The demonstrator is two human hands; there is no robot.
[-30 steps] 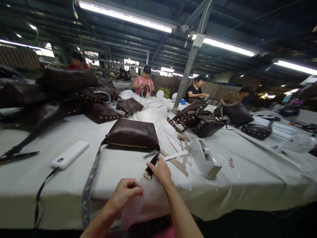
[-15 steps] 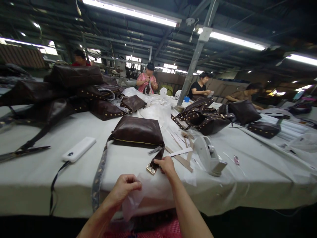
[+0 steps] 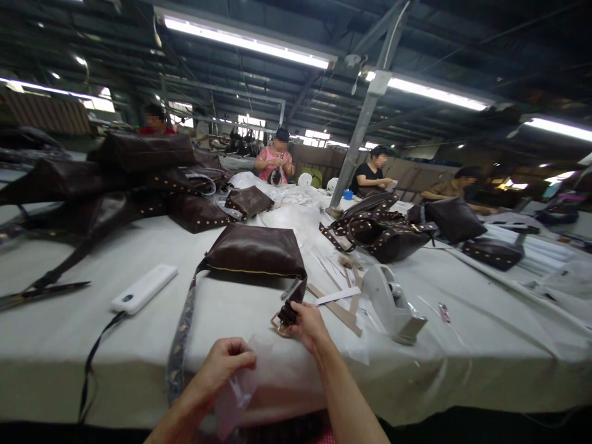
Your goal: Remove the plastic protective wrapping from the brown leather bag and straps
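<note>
A dark brown leather bag (image 3: 256, 250) with a yellow zip line lies on the white-covered table in front of me. At its right end, my right hand (image 3: 309, 324) pinches the short dark strap, close to the gold buckle (image 3: 281, 327). My left hand (image 3: 230, 364) is closed on a thin clear plastic sheet (image 3: 235, 394) that hangs at the table's front edge. From the bag's left end a longer strap (image 3: 182, 339), wrapped in plastic, runs down over the edge.
A white power bank (image 3: 145, 288) with a black cord and scissors (image 3: 44, 293) lie to the left. Brown bags (image 3: 148, 151) are piled behind them. To the right stand a tape dispenser (image 3: 388, 302), paper strips (image 3: 340, 296) and studded bags (image 3: 388, 228). Several people work across the table.
My right hand has turned the strap end, so the buckle now shows tilted rather than flat. My left hand has moved slightly left and down with the plastic. The view has shifted a little.
</note>
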